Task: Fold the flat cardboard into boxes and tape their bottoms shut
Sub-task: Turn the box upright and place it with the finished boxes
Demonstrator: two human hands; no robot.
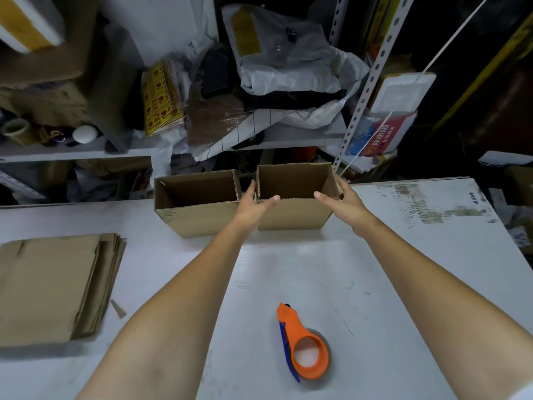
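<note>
White counter (375, 269) under you, scuffed and stained toward its far right. Nearest you, orange tape dispenser (305, 350) lies flat on it with the tape roll loaded, between your forearms, neither hand on it. Near left: stack of flat cardboard (52, 284), edges fanned a bit, small cardboard scrap (118, 308) just beside its right edge. Farther out, both arms are stretched to the right box (294, 215), which stands upright, open top up, at the counter's far edge. Your left hand (253, 206) holds its near-left corner, thumb hooked over the front rim, fingers up the left wall. Your right hand (343, 203) holds the near-right corner the same way, thumb on the rim, fingers wrapped round the right wall. Left box (199, 217) stands just beside it, also open top up, your left fingers in the gap. Behind: cluttered shelf (86, 153) with plastic bags (288, 67), yellow labels (161, 102), tape roll (16, 131).
</note>
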